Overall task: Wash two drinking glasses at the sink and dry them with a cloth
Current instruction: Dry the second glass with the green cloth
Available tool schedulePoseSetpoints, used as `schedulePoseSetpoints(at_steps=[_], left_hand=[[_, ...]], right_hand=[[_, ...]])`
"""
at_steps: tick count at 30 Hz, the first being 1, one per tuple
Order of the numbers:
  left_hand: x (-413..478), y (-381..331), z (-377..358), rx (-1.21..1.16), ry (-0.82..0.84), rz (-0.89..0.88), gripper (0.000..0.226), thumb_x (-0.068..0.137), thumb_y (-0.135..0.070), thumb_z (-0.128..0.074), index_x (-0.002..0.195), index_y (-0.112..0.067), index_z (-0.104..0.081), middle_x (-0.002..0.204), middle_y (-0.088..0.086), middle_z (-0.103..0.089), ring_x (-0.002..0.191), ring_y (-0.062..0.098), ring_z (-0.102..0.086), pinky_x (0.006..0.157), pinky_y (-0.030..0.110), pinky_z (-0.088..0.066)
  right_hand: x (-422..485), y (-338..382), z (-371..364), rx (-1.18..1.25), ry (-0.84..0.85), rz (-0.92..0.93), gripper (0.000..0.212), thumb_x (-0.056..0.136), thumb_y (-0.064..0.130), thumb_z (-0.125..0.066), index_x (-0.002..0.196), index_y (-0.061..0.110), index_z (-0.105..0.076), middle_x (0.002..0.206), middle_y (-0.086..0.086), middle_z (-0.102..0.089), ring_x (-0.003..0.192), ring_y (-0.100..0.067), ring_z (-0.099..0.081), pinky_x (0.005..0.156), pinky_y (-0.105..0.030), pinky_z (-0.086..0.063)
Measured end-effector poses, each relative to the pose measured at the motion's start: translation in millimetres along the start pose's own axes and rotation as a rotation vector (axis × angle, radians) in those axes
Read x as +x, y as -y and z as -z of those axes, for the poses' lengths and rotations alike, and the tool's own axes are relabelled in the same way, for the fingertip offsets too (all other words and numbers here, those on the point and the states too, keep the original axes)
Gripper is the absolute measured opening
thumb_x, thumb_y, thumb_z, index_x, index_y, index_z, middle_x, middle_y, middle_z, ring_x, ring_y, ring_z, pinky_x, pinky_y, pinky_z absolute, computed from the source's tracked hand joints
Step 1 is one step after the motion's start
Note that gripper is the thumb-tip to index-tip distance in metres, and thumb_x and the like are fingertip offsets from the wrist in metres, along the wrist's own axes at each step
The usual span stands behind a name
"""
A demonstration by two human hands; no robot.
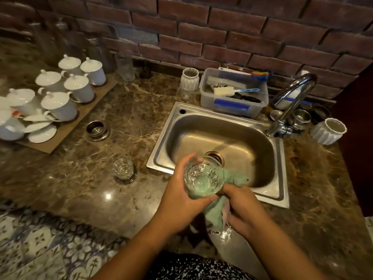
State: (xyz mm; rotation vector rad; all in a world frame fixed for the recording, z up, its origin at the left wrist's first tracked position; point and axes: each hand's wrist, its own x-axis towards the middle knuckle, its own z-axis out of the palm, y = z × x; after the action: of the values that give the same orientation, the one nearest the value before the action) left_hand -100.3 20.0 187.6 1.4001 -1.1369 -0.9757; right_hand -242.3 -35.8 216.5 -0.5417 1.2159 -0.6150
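Left of the sink, one glass stands on the surface, and over the sink's near edge your left hand grips the second glass, while your right hand clutches the green cloth against it.

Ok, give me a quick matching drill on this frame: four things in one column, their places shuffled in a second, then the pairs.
1 held glass
2 second glass
3 green cloth
4 plastic tub

A on the counter, left of the sink
B behind the sink, holding brushes
C in the left hand, above the sink's near rim
D gripped by the right hand, against the held glass

Pairs: 1-C, 2-A, 3-D, 4-B
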Motion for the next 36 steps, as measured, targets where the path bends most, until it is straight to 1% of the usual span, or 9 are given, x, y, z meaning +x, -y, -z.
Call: schedulePoseSetpoints(at_steps=[5,11,14,20,24,27,30,33,36], left_hand=[[-6.8,31.5,26.5,0.035,0.011,0.076,0.088,0.067,-0.008,-0.091,0.135,-0.037,-0.044,0.129,-0.021,-0.058,0.125,0.0,-0.056,0.099,0.011,-0.042],[-1.1,71.4,54.8,0.092,0.024,0.143,0.085,0.064,-0.026,-0.09,0.131,-0.049,-0.042,0.134,-0.009,-0.054,0.126,0.008,-0.055,0.105,0.026,-0.046],[3.2,90.2,68.2,0.069,0.007,0.196,0.087,0.067,-0.013,-0.091,0.133,-0.041,-0.043,0.132,-0.006,-0.057,0.122,0.005,-0.058,0.102,0.024,-0.048],[16.3,114.3,90.9,0.058,-0.016,0.252,0.091,0.065,-0.004,-0.092,0.139,-0.028,-0.045,0.129,-0.014,-0.058,0.119,-0.002,-0.058,0.1,0.017,-0.046],[21.7,123.5,99.1,0.035,-0.051,0.289,0.088,0.068,0.004,-0.087,0.138,-0.028,-0.044,0.13,-0.011,-0.058,0.115,-0.009,-0.057,0.091,0.005,-0.042],[26.9,131.7,102.0,0.025,-0.079,0.302,0.084,0.071,0.006,-0.083,0.134,-0.035,-0.045,0.129,-0.009,-0.06,0.116,-0.003,-0.059,0.091,0.008,-0.044],[34.2,140.0,104.7,0.043,-0.085,0.307,0.086,0.07,0.003,-0.083,0.131,-0.043,-0.044,0.131,-0.011,-0.057,0.121,0.002,-0.057,0.097,0.013,-0.044],[40.5,147.1,105.8,0.06,-0.056,0.315,0.088,0.069,-0.002,-0.085,0.138,-0.036,-0.043,0.137,-0.01,-0.054,0.128,0.005,-0.053,0.107,0.025,-0.044],[44.6,149.1,106.3,0.075,-0.032,0.319,0.089,0.07,-0.001,-0.086,0.141,-0.029,-0.042,0.137,-0.015,-0.052,0.127,-0.007,-0.049,0.106,0.014,-0.04]], right_hand=[[19.1,-20.7,-14.2,-0.018,0.017,-0.092,0.028,0.091,-0.013,-0.042,0.108,-0.007,-0.064,0.082,-0.024,-0.074,0.065,-0.03,-0.073,0.056,-0.039,-0.062],[50.8,-45.1,-41.9,-0.052,-0.034,-0.185,0.02,0.092,-0.011,-0.046,0.097,-0.007,-0.065,0.069,-0.02,-0.074,0.055,-0.027,-0.072,0.045,-0.032,-0.057],[64.4,-51.2,-57.0,-0.057,-0.006,-0.235,0.019,0.096,-0.006,-0.048,0.096,-0.004,-0.066,0.074,-0.019,-0.075,0.057,-0.025,-0.073,0.046,-0.031,-0.058],[90.1,-61.3,-77.6,-0.069,-0.049,-0.248,0.017,0.098,0.005,-0.053,0.108,-0.001,-0.066,0.1,-0.023,-0.074,0.084,-0.032,-0.072,0.071,-0.041,-0.058],[99.8,-62.4,-88.3,-0.057,-0.046,-0.286,0.024,0.099,0.008,-0.052,0.119,-0.002,-0.063,0.112,-0.025,-0.072,0.091,-0.033,-0.071,0.075,-0.042,-0.059],[108.5,-60.8,-93.1,-0.018,-0.044,-0.288,0.025,0.1,0.008,-0.05,0.12,-0.002,-0.062,0.109,-0.024,-0.072,0.088,-0.032,-0.071,0.077,-0.043,-0.059],[114.5,-58.8,-94.6,0.046,-0.033,-0.296,0.022,0.101,0.006,-0.048,0.116,0.0,-0.063,0.097,-0.02,-0.074,0.079,-0.028,-0.074,0.067,-0.04,-0.062],[116.7,-57.6,-95.7,0.079,-0.04,-0.308,0.026,0.101,0.005,-0.047,0.123,-0.003,-0.059,0.108,-0.024,-0.071,0.091,-0.033,-0.071,0.074,-0.044,-0.057],[120.5,-55.3,-93.5,0.073,-0.055,-0.307,0.03,0.099,0.003,-0.05,0.127,-0.005,-0.056,0.118,-0.028,-0.068,0.105,-0.038,-0.067,0.082,-0.047,-0.054]])
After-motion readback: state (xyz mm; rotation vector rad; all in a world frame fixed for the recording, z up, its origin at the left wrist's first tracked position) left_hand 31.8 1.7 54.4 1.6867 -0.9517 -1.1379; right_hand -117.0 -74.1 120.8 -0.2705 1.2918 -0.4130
